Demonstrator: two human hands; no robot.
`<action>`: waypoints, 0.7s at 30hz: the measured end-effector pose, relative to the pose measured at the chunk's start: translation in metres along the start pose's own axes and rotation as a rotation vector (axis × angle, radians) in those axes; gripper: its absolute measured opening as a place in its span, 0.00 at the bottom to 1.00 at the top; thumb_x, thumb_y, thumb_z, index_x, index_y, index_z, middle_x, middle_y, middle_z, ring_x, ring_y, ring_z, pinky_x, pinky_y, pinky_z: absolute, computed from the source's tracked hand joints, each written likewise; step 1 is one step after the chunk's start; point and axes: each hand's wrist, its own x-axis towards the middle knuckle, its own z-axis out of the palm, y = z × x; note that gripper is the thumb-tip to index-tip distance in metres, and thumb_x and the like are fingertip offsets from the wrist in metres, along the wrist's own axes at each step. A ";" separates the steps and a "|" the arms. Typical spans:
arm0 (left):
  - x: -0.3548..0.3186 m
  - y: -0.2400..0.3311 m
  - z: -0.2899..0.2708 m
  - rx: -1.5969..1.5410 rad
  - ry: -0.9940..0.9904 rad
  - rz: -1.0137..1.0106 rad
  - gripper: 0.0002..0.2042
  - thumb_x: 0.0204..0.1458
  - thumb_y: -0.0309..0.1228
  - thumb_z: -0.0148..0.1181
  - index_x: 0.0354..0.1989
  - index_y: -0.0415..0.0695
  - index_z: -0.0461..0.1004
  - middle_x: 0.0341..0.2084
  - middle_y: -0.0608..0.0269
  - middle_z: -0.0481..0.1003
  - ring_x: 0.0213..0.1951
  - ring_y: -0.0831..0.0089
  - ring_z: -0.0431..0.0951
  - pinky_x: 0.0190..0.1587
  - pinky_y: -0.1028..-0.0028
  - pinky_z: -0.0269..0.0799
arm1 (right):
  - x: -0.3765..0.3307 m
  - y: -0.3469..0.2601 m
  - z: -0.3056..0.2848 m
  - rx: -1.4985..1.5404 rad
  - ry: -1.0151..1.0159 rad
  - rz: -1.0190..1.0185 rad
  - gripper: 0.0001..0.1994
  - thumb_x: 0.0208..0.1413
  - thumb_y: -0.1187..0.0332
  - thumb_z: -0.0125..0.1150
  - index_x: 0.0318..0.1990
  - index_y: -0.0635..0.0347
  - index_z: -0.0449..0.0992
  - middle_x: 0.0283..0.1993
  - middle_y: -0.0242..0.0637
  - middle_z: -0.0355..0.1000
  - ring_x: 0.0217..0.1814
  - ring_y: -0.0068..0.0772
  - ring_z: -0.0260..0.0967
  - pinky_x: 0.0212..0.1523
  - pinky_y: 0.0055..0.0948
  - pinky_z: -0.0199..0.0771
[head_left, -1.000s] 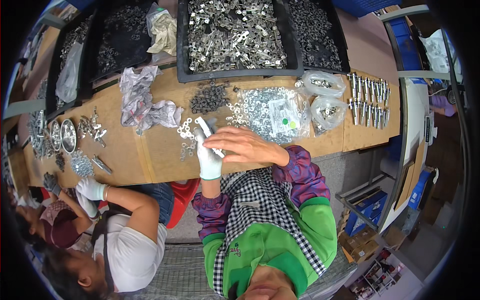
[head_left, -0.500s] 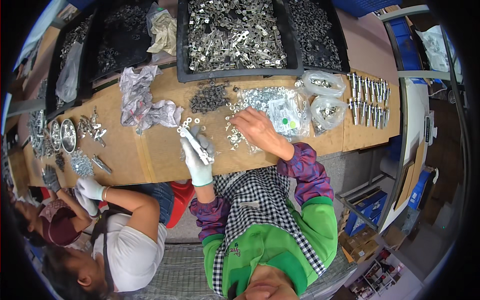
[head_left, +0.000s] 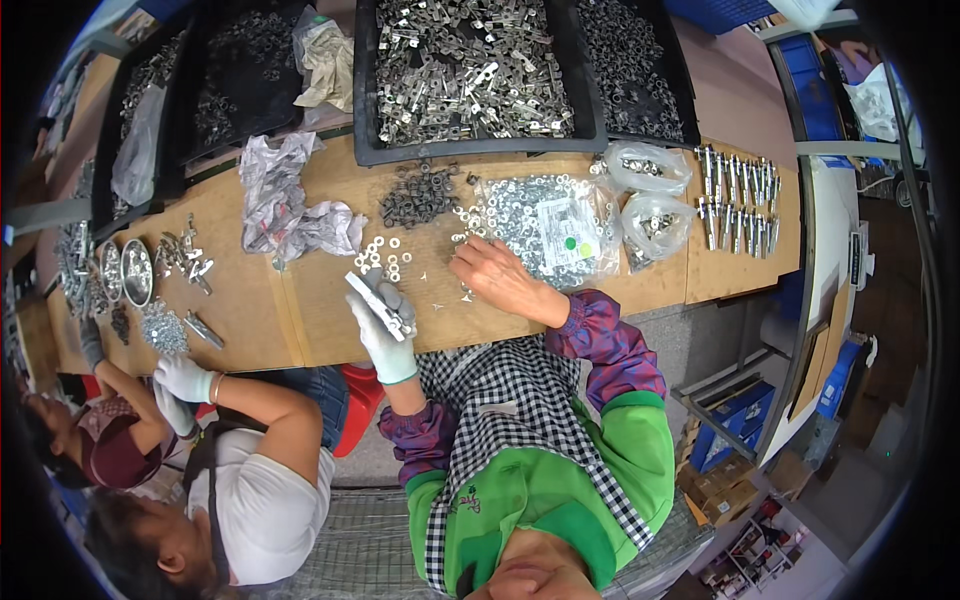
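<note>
1. My left hand point(head_left: 385, 325), in a white glove, is closed around a flat, elongated metal bracket point(head_left: 378, 306), held up just above the wooden bench point(head_left: 300, 300); the bracket's upper end sticks out past my fingers.
2. My right hand point(head_left: 495, 275) is bare, palm down on the bench, fingers spread loosely and gripping nothing that I can make out. Fingertips sit at the near edge of the loose nuts.
3. Between my two hands, slightly beyond: a scatter of small white washers point(head_left: 385, 258).
4. Just beyond my right hand: clear plastic bag of silver nuts point(head_left: 540, 225), lying open, with a white rectangular label point(head_left: 568, 237) bearing a green dot.
5. Right of that bag: two smaller clear bags of hardware point(head_left: 650, 195).
6. Beyond the washers: pile of dark rings point(head_left: 418, 195).
7. Far beyond my left hand: crumpled grey-white plastic wrap point(head_left: 285, 205).
8. Beyond everything: black tray of metal brackets point(head_left: 470, 75).
</note>
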 end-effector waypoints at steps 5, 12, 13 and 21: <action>-0.002 0.004 0.004 0.005 0.007 0.008 0.28 0.62 0.54 0.35 0.52 0.39 0.64 0.18 0.70 0.60 0.17 0.79 0.60 0.17 0.80 0.54 | 0.018 -0.004 -0.002 0.003 -0.013 0.006 0.11 0.44 0.75 0.54 0.37 0.61 0.72 0.37 0.36 0.67 0.47 0.35 0.66 0.42 0.32 0.69; 0.002 -0.005 0.001 -0.029 0.002 0.000 0.26 0.61 0.54 0.39 0.52 0.42 0.66 0.18 0.71 0.63 0.17 0.78 0.60 0.17 0.79 0.54 | 0.056 -0.014 0.036 0.087 0.141 0.015 0.10 0.43 0.76 0.54 0.37 0.64 0.71 0.37 0.43 0.69 0.42 0.43 0.71 0.42 0.36 0.72; 0.004 -0.007 0.001 -0.028 -0.004 -0.007 0.26 0.61 0.54 0.39 0.52 0.42 0.66 0.18 0.71 0.63 0.17 0.78 0.60 0.17 0.79 0.54 | 0.059 -0.013 0.038 0.073 0.103 0.043 0.10 0.43 0.76 0.54 0.36 0.66 0.71 0.37 0.45 0.69 0.41 0.44 0.71 0.41 0.37 0.72; -0.002 0.004 0.009 0.065 0.071 0.036 0.28 0.62 0.53 0.34 0.53 0.38 0.63 0.19 0.70 0.60 0.18 0.79 0.60 0.19 0.80 0.55 | 0.072 -0.027 0.050 -0.120 -0.043 0.043 0.11 0.43 0.74 0.54 0.36 0.67 0.74 0.37 0.48 0.71 0.31 0.38 0.72 0.42 0.38 0.66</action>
